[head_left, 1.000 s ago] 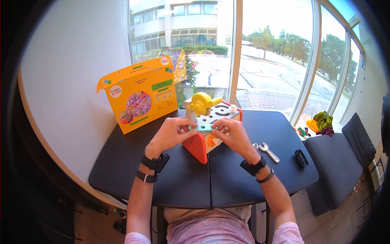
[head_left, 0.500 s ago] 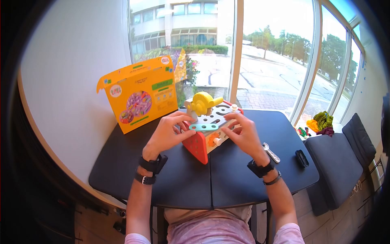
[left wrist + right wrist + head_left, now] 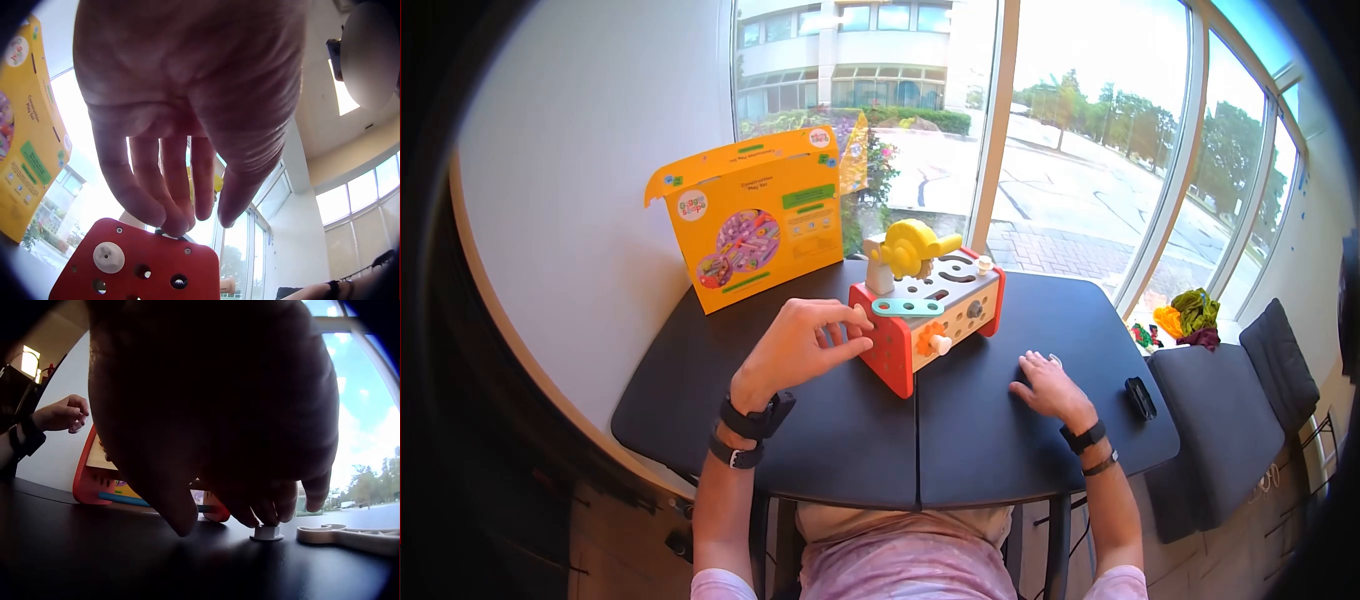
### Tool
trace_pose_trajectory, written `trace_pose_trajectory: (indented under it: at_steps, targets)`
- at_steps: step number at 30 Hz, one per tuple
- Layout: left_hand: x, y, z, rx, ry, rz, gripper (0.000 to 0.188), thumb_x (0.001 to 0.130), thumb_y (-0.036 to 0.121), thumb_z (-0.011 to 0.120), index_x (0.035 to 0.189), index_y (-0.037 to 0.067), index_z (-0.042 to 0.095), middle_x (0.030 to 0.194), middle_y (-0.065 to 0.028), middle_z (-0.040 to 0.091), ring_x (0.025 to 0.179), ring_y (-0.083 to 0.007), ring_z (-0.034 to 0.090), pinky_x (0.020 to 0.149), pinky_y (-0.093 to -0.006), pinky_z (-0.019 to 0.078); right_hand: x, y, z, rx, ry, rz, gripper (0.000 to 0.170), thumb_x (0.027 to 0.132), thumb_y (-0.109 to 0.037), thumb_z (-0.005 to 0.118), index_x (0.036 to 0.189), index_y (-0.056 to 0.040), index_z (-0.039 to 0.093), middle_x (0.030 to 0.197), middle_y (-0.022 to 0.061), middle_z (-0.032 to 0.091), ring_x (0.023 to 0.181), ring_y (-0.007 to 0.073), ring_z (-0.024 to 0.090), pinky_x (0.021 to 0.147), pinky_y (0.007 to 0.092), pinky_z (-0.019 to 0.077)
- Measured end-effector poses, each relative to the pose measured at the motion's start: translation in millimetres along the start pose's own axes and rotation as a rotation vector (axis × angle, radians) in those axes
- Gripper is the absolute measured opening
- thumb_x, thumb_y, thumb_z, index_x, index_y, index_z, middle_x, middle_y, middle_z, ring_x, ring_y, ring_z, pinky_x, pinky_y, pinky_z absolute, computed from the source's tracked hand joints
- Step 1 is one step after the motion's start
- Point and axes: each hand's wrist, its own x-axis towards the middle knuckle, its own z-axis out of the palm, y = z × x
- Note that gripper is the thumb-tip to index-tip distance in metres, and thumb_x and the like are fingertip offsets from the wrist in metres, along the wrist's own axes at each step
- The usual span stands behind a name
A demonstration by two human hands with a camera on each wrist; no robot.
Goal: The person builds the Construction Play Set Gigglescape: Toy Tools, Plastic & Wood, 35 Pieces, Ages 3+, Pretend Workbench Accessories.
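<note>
A toy workbench with red end panels (image 3: 889, 345) stands on the black table. Across its top near edge lies a teal strip with holes (image 3: 908, 308). Beside the strip's left end hovers my left hand (image 3: 805, 340), fingers bent loosely above the red panel's upper edge in the left wrist view. My right hand (image 3: 1052, 388) is low over the table on the right, palm down. In the right wrist view its fingertips are right at a small white nut (image 3: 267, 532), with a white toy wrench (image 3: 350, 537) lying alongside. In the head view the hand mostly hides both.
A yellow toy saw (image 3: 912, 248) tops the workbench. On its front are an orange gear (image 3: 928, 337) with a white bolt (image 3: 941, 345). An open yellow box (image 3: 750, 215) stands back left. A black case (image 3: 1140, 398) lies near the table's right edge.
My right hand has left the workbench and teal strip, coming down to the table on the right. The left hand has drawn slightly back from the strip, which stays on the workbench.
</note>
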Motion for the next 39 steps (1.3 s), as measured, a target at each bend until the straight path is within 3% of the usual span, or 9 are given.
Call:
trace_pose_trajectory:
  at_steps: [2, 8, 17, 23, 27, 30, 33, 36, 39]
  targets:
    - [-1, -2, 5, -0.017, -0.05, -0.005, 0.021, 0.091, 0.016, 0.091, 0.109, 0.008, 0.086, 0.086, -0.0045, 0.08, 0.068, -0.0085, 0.07, 0.064, -0.0246, 0.0556, 1, -14, 2, 0.044, -0.04, -0.037, 0.072, 0.113, -0.046, 0.06, 0.161, 0.0055, 0.049, 0.17, 0.0296, 0.046, 0.161, 0.043, 0.041, 0.133, 0.0501, 0.0336]
    - [-1, -5, 24, 0.002, -0.198, 0.008, 0.021, 0.092, 0.022, 0.091, 0.107, 0.008, 0.086, 0.079, -0.0039, 0.078, 0.066, -0.0089, 0.068, 0.065, -0.0259, 0.0571, 13, -87, -1, 0.245, -0.148, -0.388, 0.073, 0.116, -0.045, 0.054, 0.166, 0.0055, 0.04, 0.175, 0.0286, 0.037, 0.161, 0.0427, 0.04, 0.132, 0.0491, 0.0355]
    - [-5, -8, 23, 0.004, -0.233, -0.045, 0.02, 0.091, 0.022, 0.089, 0.105, 0.007, 0.085, 0.081, -0.0085, 0.08, 0.069, -0.0178, 0.075, 0.07, -0.0303, 0.0599, 39, -109, 7, 0.293, -0.027, -0.561, 0.07, 0.114, -0.039, 0.06, 0.163, 0.0067, 0.043, 0.17, 0.0299, 0.044, 0.156, 0.0439, 0.046, 0.13, 0.0471, 0.0387]
    - [-12, -17, 22, -0.009, -0.213, -0.043, 0.021, 0.092, 0.022, 0.091, 0.106, 0.007, 0.086, 0.079, -0.0063, 0.079, 0.066, -0.0122, 0.071, 0.067, -0.0277, 0.0588, 17, -70, -25, 0.3, -0.049, -0.312, 0.061, 0.112, -0.034, 0.064, 0.159, 0.0013, 0.052, 0.166, 0.0273, 0.051, 0.155, 0.0421, 0.048, 0.128, 0.0463, 0.0418]
    - [-12, -15, 23, -0.011, -0.216, -0.045, 0.022, 0.092, 0.023, 0.091, 0.106, 0.007, 0.086, 0.078, -0.0051, 0.079, 0.065, -0.01, 0.07, 0.066, -0.0265, 0.0584, 2, -25, -38, -0.04, 0.014, 0.121, 0.049, 0.108, -0.029, 0.067, 0.147, -0.0005, 0.062, 0.14, 0.0228, 0.066, 0.131, 0.0435, 0.063, 0.115, 0.0482, 0.0512]
    - [-12, -14, 25, -0.017, -0.205, 0.009, 0.023, 0.093, 0.024, 0.091, 0.106, 0.007, 0.086, 0.078, -0.0053, 0.078, 0.064, -0.0112, 0.071, 0.066, -0.0269, 0.0585, -4, 15, -13, -0.074, 0.086, 0.258, 0.038, 0.103, -0.023, 0.071, 0.134, -0.001, 0.067, 0.133, 0.0218, 0.068, 0.123, 0.0436, 0.066, 0.11, 0.0482, 0.055]
    - [-11, -18, 28, -0.036, -0.211, 0.016, 0.023, 0.093, 0.025, 0.091, 0.107, 0.007, 0.086, 0.078, -0.0056, 0.078, 0.065, -0.0122, 0.071, 0.066, -0.0274, 0.0586, -12, 21, -12, 0.005, 0.022, 0.198, 0.037, 0.102, -0.023, 0.072, 0.132, -0.0027, 0.068, 0.131, 0.0218, 0.069, 0.123, 0.042, 0.066, 0.109, 0.0482, 0.055]
    - [-11, -16, 29, -0.019, -0.205, 0.014, 0.023, 0.093, 0.024, 0.091, 0.107, 0.007, 0.086, 0.078, -0.0055, 0.078, 0.064, -0.0114, 0.071, 0.066, -0.0268, 0.0582, -14, 25, -18, 0.16, 0.057, -0.08, 0.038, 0.101, -0.027, 0.074, 0.131, -0.0039, 0.068, 0.129, 0.0211, 0.07, 0.121, 0.0402, 0.068, 0.109, 0.049, 0.0549]
    - [-10, -12, 27, -0.017, -0.214, -0.014, 0.023, 0.092, 0.023, 0.092, 0.107, 0.007, 0.086, 0.079, -0.005, 0.078, 0.064, -0.0102, 0.069, 0.065, -0.0259, 0.0578, -15, 11, -39, 0.221, 0.06, 0.001, 0.038, 0.1, -0.032, 0.077, 0.124, -0.0037, 0.072, 0.126, 0.0203, 0.072, 0.122, 0.0404, 0.068, 0.109, 0.0505, 0.0538]
